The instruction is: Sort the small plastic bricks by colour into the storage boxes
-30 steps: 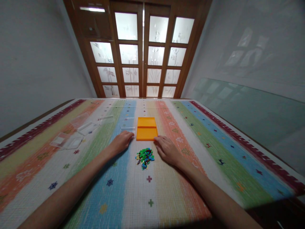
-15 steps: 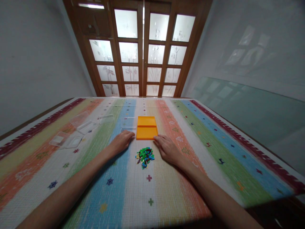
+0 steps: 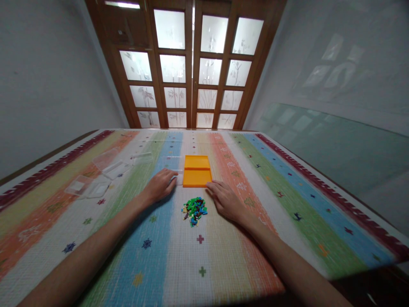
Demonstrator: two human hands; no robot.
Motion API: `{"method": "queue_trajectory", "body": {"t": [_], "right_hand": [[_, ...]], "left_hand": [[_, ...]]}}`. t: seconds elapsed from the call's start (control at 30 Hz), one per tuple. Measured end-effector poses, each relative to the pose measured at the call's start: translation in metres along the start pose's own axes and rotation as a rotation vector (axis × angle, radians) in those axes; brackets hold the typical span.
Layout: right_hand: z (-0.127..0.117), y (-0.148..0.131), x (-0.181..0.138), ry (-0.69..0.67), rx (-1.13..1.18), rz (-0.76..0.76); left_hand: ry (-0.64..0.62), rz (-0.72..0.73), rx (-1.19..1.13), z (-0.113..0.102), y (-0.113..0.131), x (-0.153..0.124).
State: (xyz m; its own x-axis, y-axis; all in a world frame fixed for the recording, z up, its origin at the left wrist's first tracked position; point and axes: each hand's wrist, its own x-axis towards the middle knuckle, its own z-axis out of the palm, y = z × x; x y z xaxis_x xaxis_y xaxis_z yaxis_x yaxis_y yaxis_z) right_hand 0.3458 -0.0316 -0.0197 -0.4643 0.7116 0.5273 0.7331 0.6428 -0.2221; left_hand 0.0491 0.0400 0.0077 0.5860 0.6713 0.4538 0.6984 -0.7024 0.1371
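Observation:
An open orange plastic case (image 3: 197,178), two shallow halves joined by a hinge, lies flat. The fingertips of my right hand (image 3: 225,200) rest against its near right corner, the fingers stretched out. Just left of the case sits a clear plastic box (image 3: 179,178), open and partly covered by my left hand (image 3: 161,184). My left fingers and thumb are apart at that box; whether they press on it I cannot tell. Between my wrists lies a heap of small green, blue, brown and pale yellow plastic pieces (image 3: 194,210).
More open clear plastic boxes (image 3: 99,187) lie to the left on the striped tablecloth (image 3: 236,260). A glass panel (image 3: 345,140) leans along the right wall. Wooden doors with frosted panes (image 3: 207,68) stand beyond the table's far edge.
My left hand has moved a little left, away from the orange case's edge, its thumb and fingers spreading over the clear box. My right hand, the case and the heap stay put.

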Motion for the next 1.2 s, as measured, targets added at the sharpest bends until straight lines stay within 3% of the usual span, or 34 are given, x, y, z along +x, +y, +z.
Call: {"method": "queue_trajectory", "body": {"t": [0.13,0.2,0.3,0.63,0.9,1.2], "right_hand": [[0.001,0.001,0.0,0.022,-0.022,-0.01],[0.001,0.0,0.0,0.022,-0.025,-0.01],[-0.001,-0.001,0.001,0.016,-0.025,-0.012],[-0.001,0.002,0.0,0.011,-0.014,-0.03],[-0.003,0.0,0.0,-0.001,-0.014,-0.034],[-0.003,0.002,-0.001,-0.004,-0.05,-0.038]], "left_hand": [[0.103,-0.172,0.114,-0.007,-0.027,0.004],[0.121,-0.337,0.211,-0.009,-0.045,0.007],[0.12,-0.453,0.262,-0.01,-0.071,0.009],[-0.081,-0.498,0.231,-0.01,-0.122,0.01],[-0.121,-0.415,0.136,-0.015,-0.119,-0.01],[-0.123,-0.307,0.024,-0.025,-0.08,-0.045]]}}
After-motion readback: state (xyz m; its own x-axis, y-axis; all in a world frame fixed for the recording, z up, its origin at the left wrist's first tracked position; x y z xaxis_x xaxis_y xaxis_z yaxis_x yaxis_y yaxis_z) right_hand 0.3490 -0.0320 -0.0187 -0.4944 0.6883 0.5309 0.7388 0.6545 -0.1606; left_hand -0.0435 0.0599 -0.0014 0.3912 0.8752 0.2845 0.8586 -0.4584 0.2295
